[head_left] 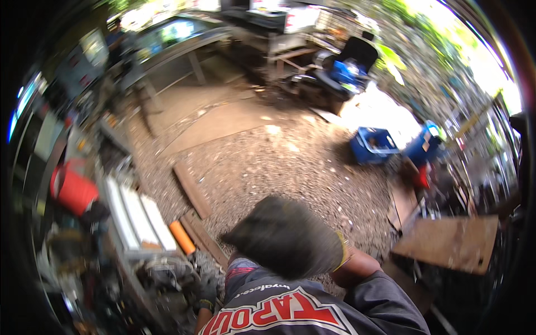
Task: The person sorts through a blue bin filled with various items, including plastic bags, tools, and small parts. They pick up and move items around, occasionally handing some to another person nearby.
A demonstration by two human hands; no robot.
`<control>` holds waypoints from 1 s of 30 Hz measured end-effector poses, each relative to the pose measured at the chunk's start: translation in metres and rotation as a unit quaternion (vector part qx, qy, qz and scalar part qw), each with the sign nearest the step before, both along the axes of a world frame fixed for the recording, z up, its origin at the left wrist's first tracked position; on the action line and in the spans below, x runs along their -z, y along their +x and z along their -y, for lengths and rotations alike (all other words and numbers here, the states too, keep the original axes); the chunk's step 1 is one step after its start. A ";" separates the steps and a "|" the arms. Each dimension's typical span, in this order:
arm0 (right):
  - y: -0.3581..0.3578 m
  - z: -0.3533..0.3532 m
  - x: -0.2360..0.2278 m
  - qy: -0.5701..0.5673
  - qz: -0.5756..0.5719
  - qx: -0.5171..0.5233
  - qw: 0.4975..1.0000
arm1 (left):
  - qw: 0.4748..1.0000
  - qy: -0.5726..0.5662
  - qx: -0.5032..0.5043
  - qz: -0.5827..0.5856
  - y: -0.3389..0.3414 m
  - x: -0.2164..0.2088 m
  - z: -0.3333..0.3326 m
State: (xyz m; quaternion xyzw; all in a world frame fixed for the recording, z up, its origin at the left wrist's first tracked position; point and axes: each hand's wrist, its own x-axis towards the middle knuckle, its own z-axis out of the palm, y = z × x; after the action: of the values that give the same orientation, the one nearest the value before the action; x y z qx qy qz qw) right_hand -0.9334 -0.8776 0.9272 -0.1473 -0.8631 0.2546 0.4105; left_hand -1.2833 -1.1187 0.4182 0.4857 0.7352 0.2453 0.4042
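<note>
My right hand (290,237), in a dark work glove with a yellowish cuff, is raised across the front of my grey printed shirt (279,310). Motion smears it, and its fingers do not show clearly. Low at my left side hangs my left hand (207,290), gloved too, beside a cluttered bench or rack. Its fingers are too dark and small to make out. Closest to it are an orange cylinder (182,238) and several long white panels (139,215). I see nothing that I can name in either glove.
Gravelly ground (262,167) spreads ahead, with wooden boards (191,190) on it. A red bucket (75,188) stands left. To the right are a blue crate (373,146), a plywood sheet (446,243) and scrap. Farther off are a black chair (357,56), tables and a person (115,42).
</note>
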 end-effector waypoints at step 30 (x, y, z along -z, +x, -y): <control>0.354 -0.326 0.356 -0.502 0.183 0.533 0.656 | 0.953 -0.202 0.227 0.014 0.225 0.021 -0.856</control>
State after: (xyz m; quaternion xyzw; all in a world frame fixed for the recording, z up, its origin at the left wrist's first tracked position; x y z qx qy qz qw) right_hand -0.5798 -0.5513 0.5717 -0.8093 -0.4351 0.3548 0.1728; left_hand -1.0583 -0.2627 0.3972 0.5443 0.6343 0.0007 0.5489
